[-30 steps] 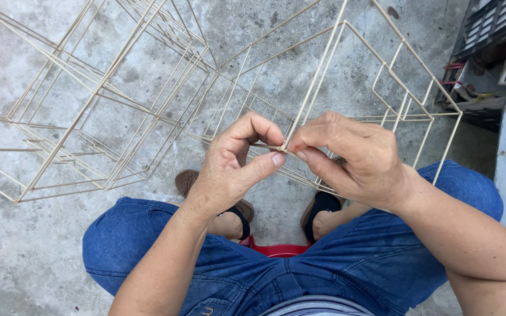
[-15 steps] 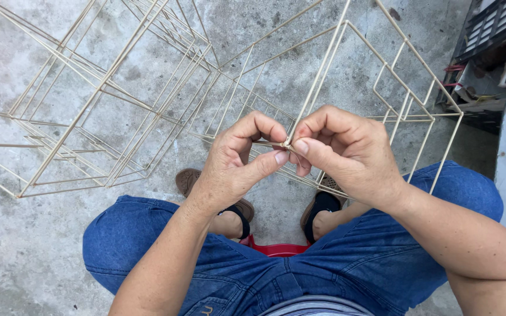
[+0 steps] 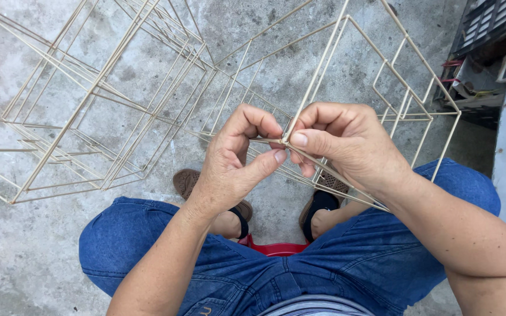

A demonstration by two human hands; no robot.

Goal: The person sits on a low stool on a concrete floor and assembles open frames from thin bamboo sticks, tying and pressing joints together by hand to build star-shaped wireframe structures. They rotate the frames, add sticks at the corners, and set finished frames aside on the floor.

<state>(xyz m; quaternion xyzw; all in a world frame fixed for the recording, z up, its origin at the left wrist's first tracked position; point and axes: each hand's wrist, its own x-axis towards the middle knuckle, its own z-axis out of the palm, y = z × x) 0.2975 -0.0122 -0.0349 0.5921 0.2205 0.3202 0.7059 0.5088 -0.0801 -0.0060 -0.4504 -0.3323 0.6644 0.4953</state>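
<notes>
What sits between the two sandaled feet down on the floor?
In the head view, bare grey concrete separates the left foot from the right foot, with the red edge of a stool showing just below the gap.

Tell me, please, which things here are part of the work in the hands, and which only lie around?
In the work:
- left hand, pinching a thin stick
- right hand, pinching the same joint
- stick frame held at that corner

Lying about:
- other stick frames on the concrete floor
- dark crate at the right
- red stool under the person
</notes>
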